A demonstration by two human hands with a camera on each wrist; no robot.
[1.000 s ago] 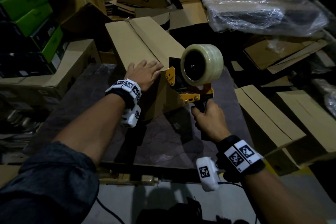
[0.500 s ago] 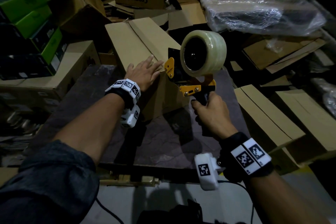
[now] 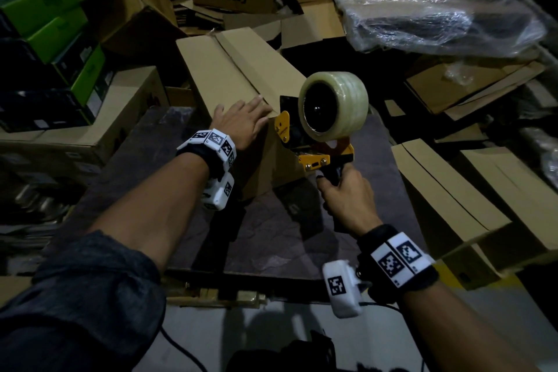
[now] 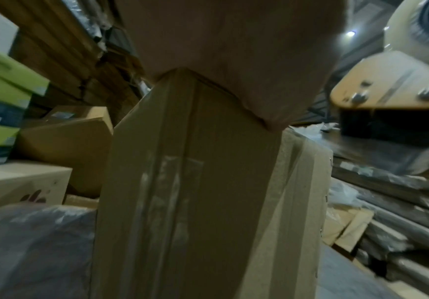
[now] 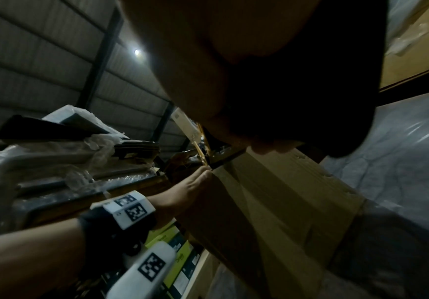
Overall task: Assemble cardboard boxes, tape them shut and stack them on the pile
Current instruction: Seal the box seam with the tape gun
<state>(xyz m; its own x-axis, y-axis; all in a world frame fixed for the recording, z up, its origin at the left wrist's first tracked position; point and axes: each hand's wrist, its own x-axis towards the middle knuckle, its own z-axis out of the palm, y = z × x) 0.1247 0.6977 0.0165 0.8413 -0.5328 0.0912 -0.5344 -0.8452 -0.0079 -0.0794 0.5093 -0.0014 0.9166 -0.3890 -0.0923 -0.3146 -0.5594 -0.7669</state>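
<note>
Our left hand [image 3: 241, 122] lies flat, fingers straight, on the light, probably empty box [image 3: 229, 75] on the bench [image 3: 377, 190], while our right hand [image 3: 344, 199] grips the tape gun [image 3: 317, 142] by its handle.

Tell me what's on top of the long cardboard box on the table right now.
The left hand lies flat on the long cardboard box's near end, beside the flap seam. The tape dispenser, held by the right hand, is at the near edge. The inside is hidden by the closed flaps.
</note>
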